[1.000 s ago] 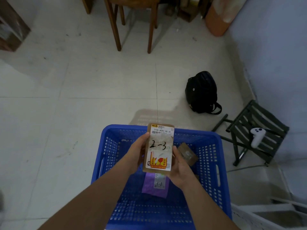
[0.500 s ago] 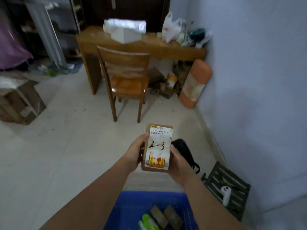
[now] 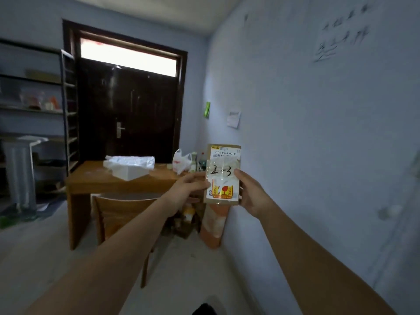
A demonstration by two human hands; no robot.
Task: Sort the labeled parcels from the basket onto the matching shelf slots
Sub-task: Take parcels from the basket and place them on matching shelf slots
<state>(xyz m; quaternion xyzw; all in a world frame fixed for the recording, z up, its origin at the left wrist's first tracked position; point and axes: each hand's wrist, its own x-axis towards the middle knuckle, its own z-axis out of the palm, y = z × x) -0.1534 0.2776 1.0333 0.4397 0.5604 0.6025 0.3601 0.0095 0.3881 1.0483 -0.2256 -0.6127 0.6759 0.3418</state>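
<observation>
Parcel [image 3: 222,176] marked "2-3", held upright at chest height between both hands.

Left hand [image 3: 188,188] pinches its left edge; right hand [image 3: 251,194] grips the right edge, fingers curled behind. Beyond it stands a wooden desk [image 3: 95,180] carrying a white box [image 3: 129,168] and what appears to be a plastic bag [image 3: 180,161], blurred. A chair [image 3: 120,214] sits before the desk; a dark door [image 3: 129,110] lies behind.
</observation>
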